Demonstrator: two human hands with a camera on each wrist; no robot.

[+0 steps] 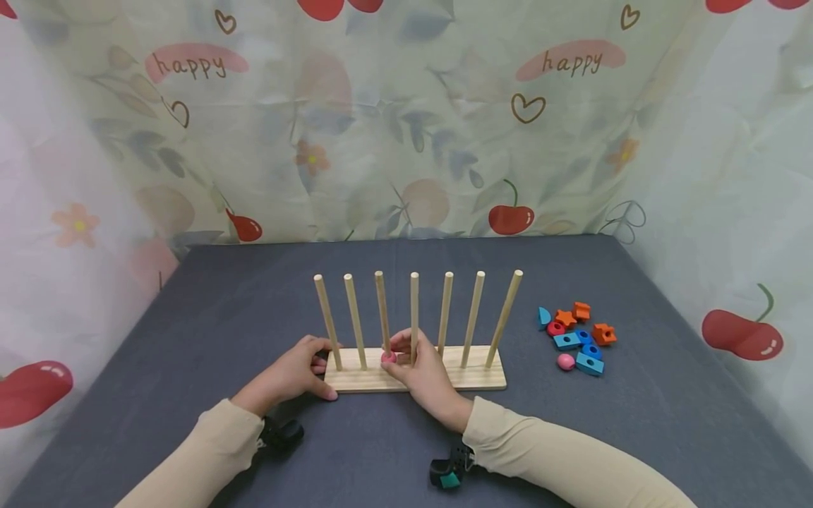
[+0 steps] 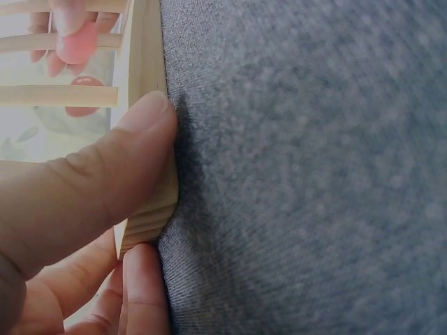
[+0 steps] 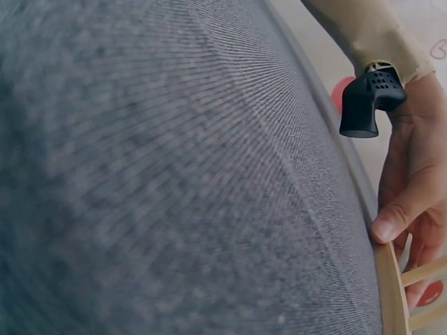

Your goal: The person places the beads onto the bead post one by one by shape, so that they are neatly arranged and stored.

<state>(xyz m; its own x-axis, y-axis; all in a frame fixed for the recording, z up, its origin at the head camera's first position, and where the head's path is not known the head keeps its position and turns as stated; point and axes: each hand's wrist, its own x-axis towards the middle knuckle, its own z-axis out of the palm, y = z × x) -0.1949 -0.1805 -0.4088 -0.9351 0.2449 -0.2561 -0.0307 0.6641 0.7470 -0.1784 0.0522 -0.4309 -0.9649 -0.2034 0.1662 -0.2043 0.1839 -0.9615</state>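
Note:
A wooden base (image 1: 365, 381) with several upright pegs lies across the middle of the table. Its left end is gripped by my left hand (image 1: 292, 370), thumb on the front edge and fingers at the end and behind, as the left wrist view shows close up. Low on the third peg from the left sits a pink bead (image 2: 77, 43), a small gap above the base. Thumb and fingers of my right hand (image 1: 428, 377) pinch this bead, reaching around the fourth peg. The right wrist view shows mostly cloth, with the left hand (image 3: 419, 174) on the base's end.
Right of the base lies a group of loose pieces: a pink bead (image 1: 565, 362), light blue blocks (image 1: 589, 364), blue rings (image 1: 591, 351), a red ring (image 1: 555, 329) and orange shapes (image 1: 604, 334). A dark grey cloth (image 1: 254, 282) covers the table. Patterned curtains (image 1: 394, 127) hang around it.

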